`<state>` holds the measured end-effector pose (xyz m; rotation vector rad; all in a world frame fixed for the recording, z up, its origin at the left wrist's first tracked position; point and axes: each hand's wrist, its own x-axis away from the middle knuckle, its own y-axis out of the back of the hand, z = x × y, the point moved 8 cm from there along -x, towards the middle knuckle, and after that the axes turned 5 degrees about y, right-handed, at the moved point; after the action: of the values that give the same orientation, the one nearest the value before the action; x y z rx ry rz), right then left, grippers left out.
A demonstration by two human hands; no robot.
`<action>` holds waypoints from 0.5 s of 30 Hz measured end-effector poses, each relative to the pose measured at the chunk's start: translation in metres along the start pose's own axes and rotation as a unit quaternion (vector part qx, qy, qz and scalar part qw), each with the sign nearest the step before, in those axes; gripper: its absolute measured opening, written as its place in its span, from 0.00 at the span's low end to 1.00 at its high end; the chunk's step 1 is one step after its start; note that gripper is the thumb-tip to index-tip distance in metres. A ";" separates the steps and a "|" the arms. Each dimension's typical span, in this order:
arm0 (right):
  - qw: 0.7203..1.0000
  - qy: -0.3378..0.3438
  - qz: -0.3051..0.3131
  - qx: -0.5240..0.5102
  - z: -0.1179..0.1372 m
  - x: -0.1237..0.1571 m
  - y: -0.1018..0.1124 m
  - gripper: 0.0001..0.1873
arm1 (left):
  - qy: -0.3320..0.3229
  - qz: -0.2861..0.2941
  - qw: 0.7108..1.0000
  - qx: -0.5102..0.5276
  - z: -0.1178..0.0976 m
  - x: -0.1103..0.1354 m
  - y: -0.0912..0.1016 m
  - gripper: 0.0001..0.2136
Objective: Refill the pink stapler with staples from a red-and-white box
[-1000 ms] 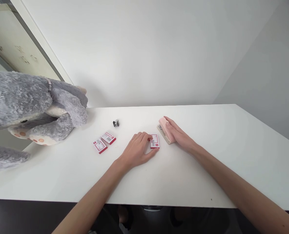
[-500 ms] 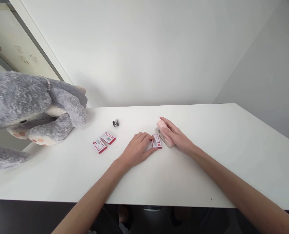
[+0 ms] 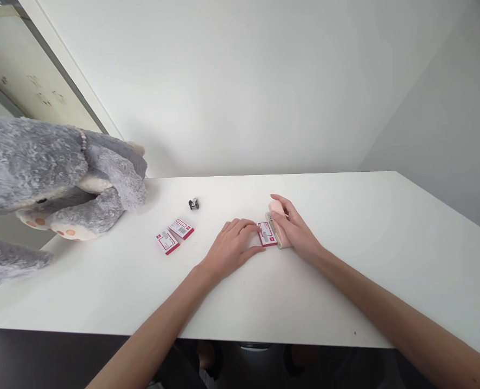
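White tabletop (image 3: 224,308), pale wall (image 3: 240,97) behind. Right hand (image 3: 300,232) clasped on a pale pink stapler with a cream base (image 3: 283,237), thumb over the top, fingers round the far end and side; stapler lies on the tabletop, set slantwise, right of centre. Just left of it, a small flat rectangular white box with red edges and print (image 3: 267,234), its right side up against the stapler or nearly so; contact hard to tell. Left hand (image 3: 232,244) low over the surface, palm down, thumb and index parted, the index tip at the box's left edge, the thumb by its near left corner; not pinching it. Two similar red-and-white boxes (image 3: 174,235) farther left, lying close together at an angle. Beyond them, a small black-and-silver metal object (image 3: 193,203), type unclear. Far left, a large grey shaggy plush toy (image 3: 33,156), pale foot pads showing.
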<state>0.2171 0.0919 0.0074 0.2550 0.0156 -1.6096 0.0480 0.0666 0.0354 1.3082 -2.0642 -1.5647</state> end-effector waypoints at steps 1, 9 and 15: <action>1.000 -0.024 0.009 -0.016 -0.003 0.001 -0.003 0.28 | 0.010 -0.010 1.000 0.004 0.002 0.000 0.001 0.22; 0.998 -0.051 0.027 -0.037 0.001 0.006 -0.009 0.28 | 0.001 -0.048 0.999 0.001 0.002 -0.001 0.005 0.26; 0.998 -0.036 -0.005 -0.049 -0.002 0.002 -0.003 0.27 | -0.025 -0.154 0.987 -0.036 -0.007 0.001 0.024 0.25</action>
<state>0.2141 0.0908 0.0046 0.1207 0.0411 -1.6219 0.0394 0.0621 0.0585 1.6398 -1.8824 -1.7944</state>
